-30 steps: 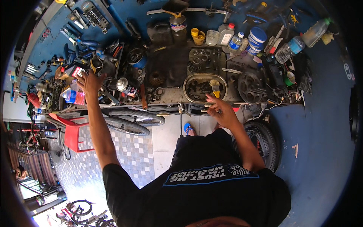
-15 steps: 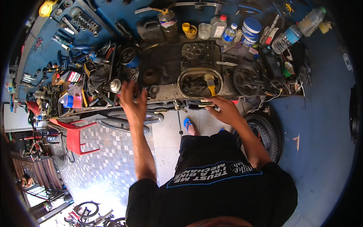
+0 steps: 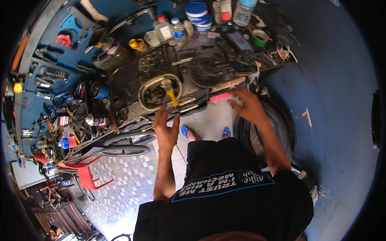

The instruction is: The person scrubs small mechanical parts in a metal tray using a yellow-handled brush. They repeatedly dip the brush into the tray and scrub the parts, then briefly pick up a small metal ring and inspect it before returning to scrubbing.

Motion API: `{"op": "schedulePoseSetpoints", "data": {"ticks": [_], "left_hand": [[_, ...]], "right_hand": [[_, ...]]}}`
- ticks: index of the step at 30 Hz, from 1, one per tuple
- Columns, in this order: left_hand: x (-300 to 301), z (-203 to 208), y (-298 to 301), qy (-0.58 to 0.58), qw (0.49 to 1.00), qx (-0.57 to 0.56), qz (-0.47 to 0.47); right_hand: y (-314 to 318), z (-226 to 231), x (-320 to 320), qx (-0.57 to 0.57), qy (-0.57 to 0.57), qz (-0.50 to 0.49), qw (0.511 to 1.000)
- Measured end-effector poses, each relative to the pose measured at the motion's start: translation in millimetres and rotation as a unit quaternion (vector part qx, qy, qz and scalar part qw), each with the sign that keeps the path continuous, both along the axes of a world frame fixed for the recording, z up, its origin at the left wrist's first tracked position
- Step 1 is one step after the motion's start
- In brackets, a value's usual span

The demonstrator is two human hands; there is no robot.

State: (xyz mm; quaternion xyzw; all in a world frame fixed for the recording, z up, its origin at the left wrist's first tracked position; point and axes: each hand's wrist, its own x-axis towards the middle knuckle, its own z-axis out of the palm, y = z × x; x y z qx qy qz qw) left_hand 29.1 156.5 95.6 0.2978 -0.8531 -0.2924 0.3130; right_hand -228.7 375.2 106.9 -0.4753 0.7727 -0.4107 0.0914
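My left hand [image 3: 166, 127] hovers at the bench's front edge, fingers apart and nothing visible in it. Just beyond its fingertips is an oval metal tray [image 3: 141, 97] with dark residue inside. A paintbrush [image 3: 172, 95] with a yellow handle rests across the tray's right side. My right hand [image 3: 250, 107] is off to the right, thumb and fingers spread, and appears to hold nothing. Its fingertips are close to a red strip [image 3: 219, 97] at the bench front; whether they touch cannot be made out. Pale, narrow pieces [image 3: 188, 107] lie at the front edge between the hands.
A crankset with a chainring [image 3: 208, 69] lies behind the red strip. Bottles and blue-lidded tubs [image 3: 197, 13] line the back. Tools crowd the left, with a spray can [image 3: 96, 120]. Bicycle tyres [image 3: 277, 124] lean at the right, wheels [image 3: 124, 150] and a red chair [image 3: 89, 176] at the left.
The view has turned, so the bench appears shifted left and tilted. My left hand has gone from the bench's left part to the tray; my right hand has moved right, toward the red strip.
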Motion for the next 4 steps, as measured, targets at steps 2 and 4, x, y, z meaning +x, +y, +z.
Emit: {"op": "schedulePoseSetpoints", "data": {"ticks": [2,4], "left_hand": [[-21,8,11,0.0,1.0,-0.015,-0.007],[-46,10,30,-0.009,1.0,-0.01,-0.027]], "right_hand": [[39,52,-32,-0.111,0.008,-0.051,0.992],[87,135,-56,-0.221,0.115,-0.106,0.963]]}}
